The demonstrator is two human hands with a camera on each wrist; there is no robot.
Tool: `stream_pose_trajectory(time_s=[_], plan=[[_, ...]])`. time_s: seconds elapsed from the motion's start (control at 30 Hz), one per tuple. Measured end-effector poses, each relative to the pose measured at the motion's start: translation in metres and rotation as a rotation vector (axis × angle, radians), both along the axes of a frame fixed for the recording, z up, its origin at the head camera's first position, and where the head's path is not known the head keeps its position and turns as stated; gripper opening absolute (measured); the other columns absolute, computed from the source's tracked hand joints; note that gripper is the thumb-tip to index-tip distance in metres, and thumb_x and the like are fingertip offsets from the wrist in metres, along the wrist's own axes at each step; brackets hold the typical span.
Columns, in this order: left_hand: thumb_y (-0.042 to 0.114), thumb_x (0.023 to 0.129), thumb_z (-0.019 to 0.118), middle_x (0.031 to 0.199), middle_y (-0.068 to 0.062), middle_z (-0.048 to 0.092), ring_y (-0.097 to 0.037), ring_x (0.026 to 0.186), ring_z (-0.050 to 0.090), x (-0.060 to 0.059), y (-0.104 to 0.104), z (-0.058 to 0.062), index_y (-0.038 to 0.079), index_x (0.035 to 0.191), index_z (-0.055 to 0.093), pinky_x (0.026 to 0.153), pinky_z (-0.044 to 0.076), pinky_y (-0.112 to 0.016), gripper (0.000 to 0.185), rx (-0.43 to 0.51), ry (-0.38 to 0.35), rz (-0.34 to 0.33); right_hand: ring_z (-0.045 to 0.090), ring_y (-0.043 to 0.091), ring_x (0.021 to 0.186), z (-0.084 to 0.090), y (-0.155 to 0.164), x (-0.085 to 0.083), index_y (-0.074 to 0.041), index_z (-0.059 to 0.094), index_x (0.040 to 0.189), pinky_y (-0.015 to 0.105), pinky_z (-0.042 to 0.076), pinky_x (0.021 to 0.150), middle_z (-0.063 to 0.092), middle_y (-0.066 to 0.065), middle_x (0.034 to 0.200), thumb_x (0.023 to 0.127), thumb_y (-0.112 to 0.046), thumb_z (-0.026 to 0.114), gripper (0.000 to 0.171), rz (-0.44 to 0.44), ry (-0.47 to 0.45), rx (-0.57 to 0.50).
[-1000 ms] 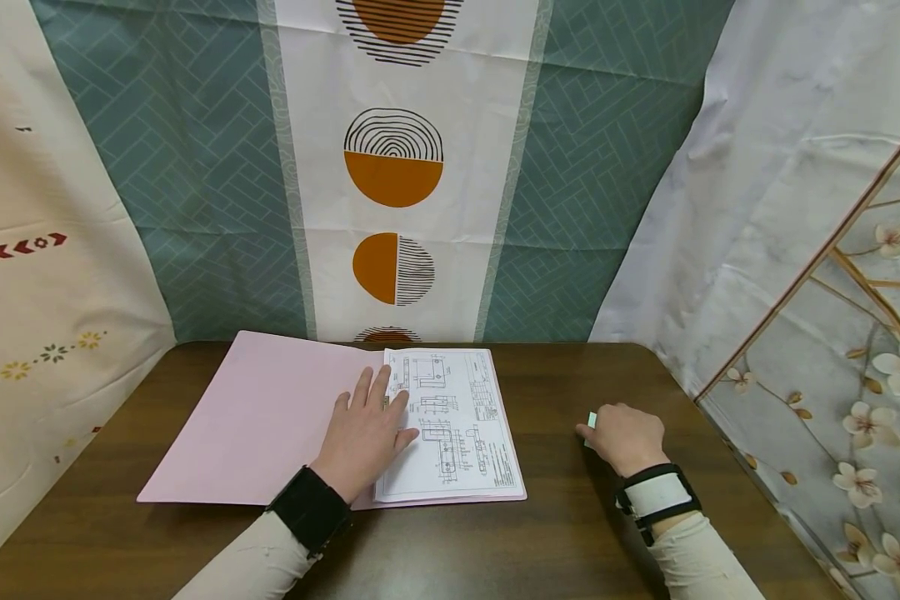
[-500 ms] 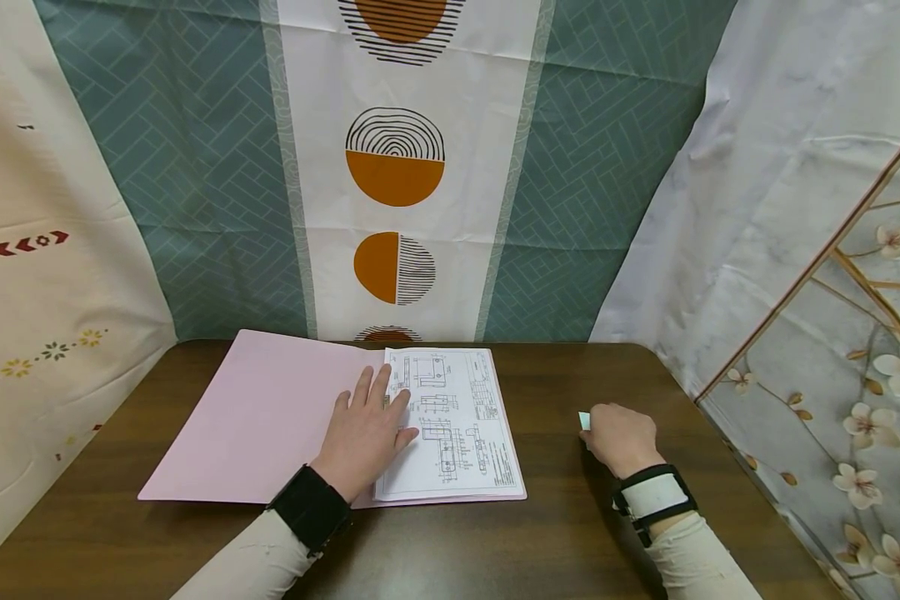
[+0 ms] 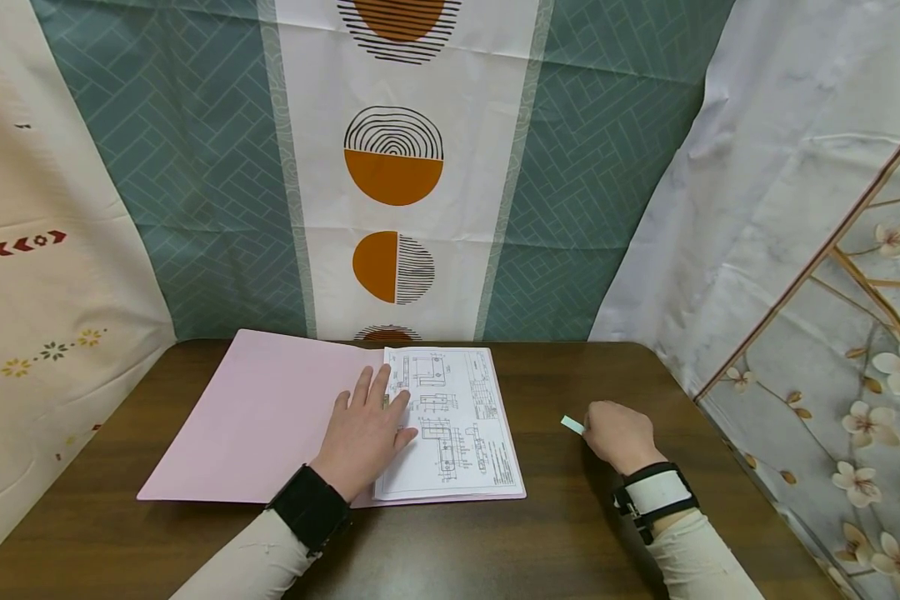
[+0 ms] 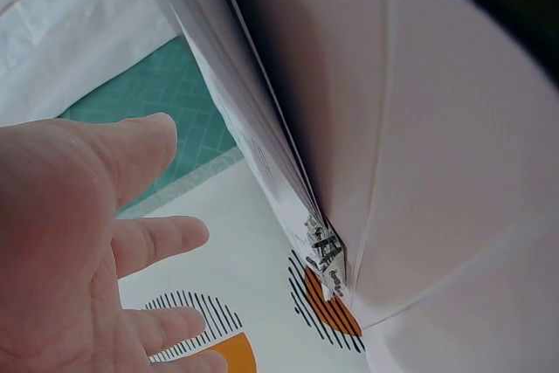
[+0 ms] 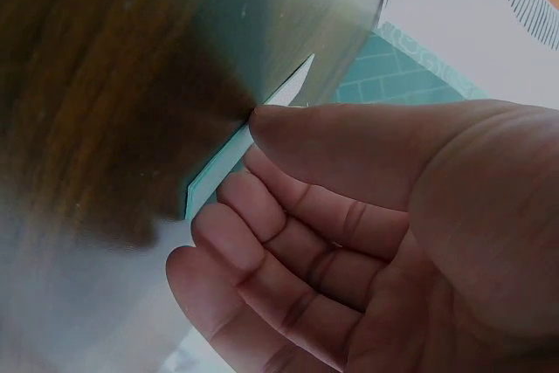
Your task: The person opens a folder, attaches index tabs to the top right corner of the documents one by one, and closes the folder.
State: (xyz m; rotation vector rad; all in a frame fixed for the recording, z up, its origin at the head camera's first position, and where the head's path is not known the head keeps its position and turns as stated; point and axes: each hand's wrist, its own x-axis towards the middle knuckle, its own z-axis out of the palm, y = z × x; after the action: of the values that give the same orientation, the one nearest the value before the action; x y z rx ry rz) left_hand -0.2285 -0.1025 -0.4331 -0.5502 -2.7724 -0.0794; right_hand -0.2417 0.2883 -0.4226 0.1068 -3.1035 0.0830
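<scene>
An open pink folder (image 3: 255, 417) lies on the dark wooden table (image 3: 555, 533). A white sheet with technical drawings (image 3: 457, 425) rests on its right half. My left hand (image 3: 367, 429) lies flat with straight fingers over the folder's fold and the sheet's left edge; in the left wrist view the hand (image 4: 79, 242) is spread beside the sheet's edge (image 4: 262, 155). To the right of the folder my right hand (image 3: 618, 435) pinches a small pale-green slip (image 3: 572, 424) between thumb and fingers. The right wrist view shows that slip (image 5: 227, 163) held edge-on against the tabletop.
Patterned curtains hang behind the table: teal and white with orange circles (image 3: 393, 158) at centre, cream at left, floral (image 3: 855, 350) at right. The table's far right corner (image 3: 648, 350) is rounded. Bare wood lies between folder and right hand.
My right hand has shifted slightly left, and the green slip has swung from upright to pointing left toward the folder. The left hand has stayed put.
</scene>
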Motion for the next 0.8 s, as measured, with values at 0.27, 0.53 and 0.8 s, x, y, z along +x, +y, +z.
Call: stream_pose_trajectory(time_s=[0.27,0.53,0.8], plan=[[0.046,0.097,0.083,0.167,-0.031,0.043,-0.055,0.155,0.037,-0.0001,0.0009,0.0007,0.01,0.148,0.07,0.113,0.044,-0.071,0.064,-0.021,-0.014,0.011,0.06,0.019,0.066,0.0047,0.0013,-0.0014,-0.012,0.076,0.085,0.047,0.055,0.061,0.067,0.0,0.077,0.094,-0.006,0.078,0.011,0.01,-0.04,-0.033],[0.046,0.097,0.083,0.161,-0.029,0.052,-0.053,0.152,0.043,0.0011,0.001,0.0004,0.011,0.148,0.07,0.114,0.045,-0.069,0.063,-0.044,-0.019,0.004,0.06,0.021,0.068,0.0051,0.0039,-0.0029,-0.009,0.071,0.091,0.046,0.052,0.062,0.064,0.001,0.077,0.093,-0.008,0.081,0.01,-0.005,-0.051,-0.068],[0.046,0.099,0.082,0.16,-0.027,0.054,-0.051,0.152,0.045,0.0019,0.0014,-0.0006,0.008,0.149,0.068,0.115,0.044,-0.068,0.065,-0.045,-0.043,-0.011,0.061,0.021,0.071,0.0022,0.0032,-0.0024,-0.011,0.072,0.095,0.046,0.052,0.065,0.066,0.0,0.08,0.094,-0.01,0.082,0.01,-0.004,-0.055,-0.093]])
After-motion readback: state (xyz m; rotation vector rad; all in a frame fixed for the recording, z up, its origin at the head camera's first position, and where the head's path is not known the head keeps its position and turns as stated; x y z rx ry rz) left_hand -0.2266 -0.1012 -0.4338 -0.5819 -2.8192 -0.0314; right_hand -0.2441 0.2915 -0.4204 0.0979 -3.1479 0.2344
